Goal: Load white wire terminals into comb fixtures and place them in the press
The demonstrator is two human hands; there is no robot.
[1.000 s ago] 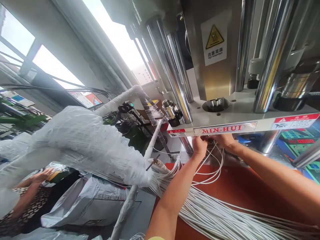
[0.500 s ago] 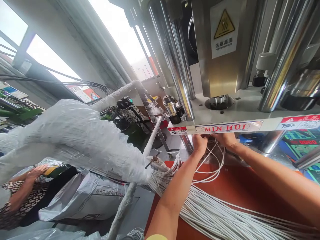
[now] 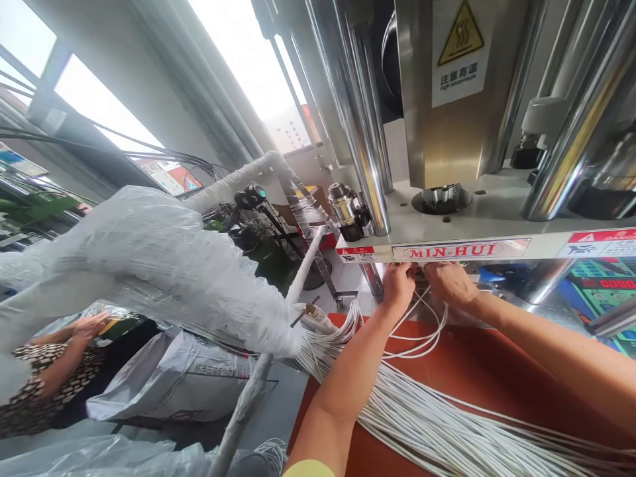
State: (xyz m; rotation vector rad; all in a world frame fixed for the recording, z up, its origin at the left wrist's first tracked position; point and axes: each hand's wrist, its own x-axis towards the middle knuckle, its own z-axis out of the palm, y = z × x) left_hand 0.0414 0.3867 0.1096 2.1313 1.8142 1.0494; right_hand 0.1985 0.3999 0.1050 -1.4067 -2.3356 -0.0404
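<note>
Both my hands reach under the front edge of the moulding press plate [image 3: 497,218]. My left hand [image 3: 399,285] has its fingers bent inward, their tips partly hidden below the plate. Close on its right, my right hand [image 3: 451,283] is curled with the knuckles up. What either hand pinches is hidden. A few thin white cables [image 3: 431,344] loop out from between the hands towards me. Under my left forearm, a thick bundle of white cables [image 3: 447,424] lies across the red-brown tabletop [image 3: 481,361].
Polished steel columns [image 3: 365,146] rise through the press plate, with a hot-surface warning label [image 3: 460,53] behind. A control panel [image 3: 609,285] is at right. A plastic-wrapped cable bundle [image 3: 163,265] hangs over a wrapped frame [image 3: 243,411]. At left, another person's hands [image 3: 89,326] hold something.
My right hand has shifted slightly and shows more of its back and knuckles below the plate. My left hand stays nearly in place. The view has tilted a little.
</note>
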